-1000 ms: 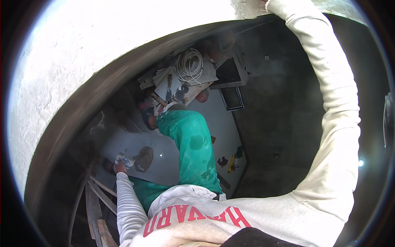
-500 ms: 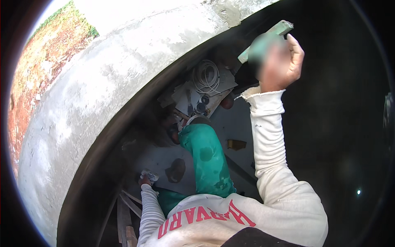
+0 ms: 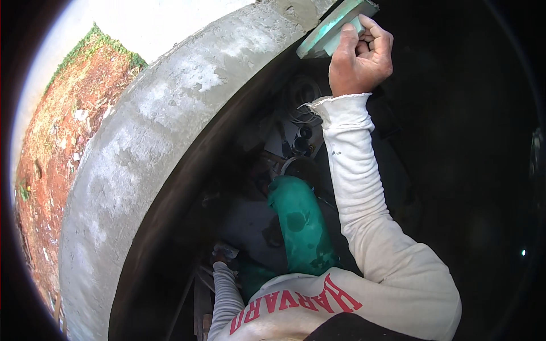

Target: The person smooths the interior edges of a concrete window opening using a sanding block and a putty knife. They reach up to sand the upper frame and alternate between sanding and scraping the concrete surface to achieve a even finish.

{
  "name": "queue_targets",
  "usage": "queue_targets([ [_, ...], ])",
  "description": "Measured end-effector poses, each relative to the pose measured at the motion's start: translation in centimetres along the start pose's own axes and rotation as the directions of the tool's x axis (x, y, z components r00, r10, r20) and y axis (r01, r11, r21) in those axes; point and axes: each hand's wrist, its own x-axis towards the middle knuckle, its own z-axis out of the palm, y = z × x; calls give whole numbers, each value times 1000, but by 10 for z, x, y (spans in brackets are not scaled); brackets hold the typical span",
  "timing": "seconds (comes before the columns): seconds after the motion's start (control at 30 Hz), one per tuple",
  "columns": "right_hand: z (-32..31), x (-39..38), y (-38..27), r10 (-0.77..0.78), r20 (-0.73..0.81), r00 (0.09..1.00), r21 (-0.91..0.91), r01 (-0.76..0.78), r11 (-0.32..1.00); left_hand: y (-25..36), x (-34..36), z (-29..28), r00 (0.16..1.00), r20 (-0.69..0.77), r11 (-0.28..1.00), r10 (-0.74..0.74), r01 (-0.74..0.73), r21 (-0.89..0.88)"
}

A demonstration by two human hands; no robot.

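My right hand (image 3: 364, 62), raised at the top, grips the handle of a pale green plastering float (image 3: 325, 33). The float's flat board is tilted along the inner edge of a curved concrete wall (image 3: 165, 125); I cannot tell whether it touches. Grey and whitish patches mark the wall's rough top. Low in the dark, my left hand (image 3: 219, 257) is closed around a small greyish-white thing (image 3: 227, 250), perhaps a rag or lump, too dim to make out.
Below me, deep in shadow, lie a coil of pale cable (image 3: 306, 96) and some dark round tins (image 3: 302, 141). My green-trousered leg (image 3: 301, 221) stands nearby. Wooden pieces (image 3: 202, 301) lean at lower left. Reddish soil (image 3: 68, 125) with grass lies beyond the wall.
My right hand has carried the float up and left, close to the wall's inner edge. The whole view has shifted, and the space below looks darker.
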Motion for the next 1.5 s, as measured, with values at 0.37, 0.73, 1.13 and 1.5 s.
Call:
queue_targets([
  [0.37, 6, 0, 7, -60, -36, 998, -97, 57, 994, -47, 54, -13, 998, 47, 998, 44, -42, -39],
  [0.73, -9, -40, 78, 142, -69, 987, -351, -157, 923, -46, 48, -37, 1000, 11, 998, -2, 2, 61],
  [1.13, -157, -80, -10, 722, 380, 578, 514, -781, 355, 262, -205, 59, 718, 1, 712, 696, -690, 125],
  [1.5, -166, -120, -47, 553, 441, 707, 313, -699, 643, 365, -415, 115, 521, 581, 777, 625, -345, -526],
])
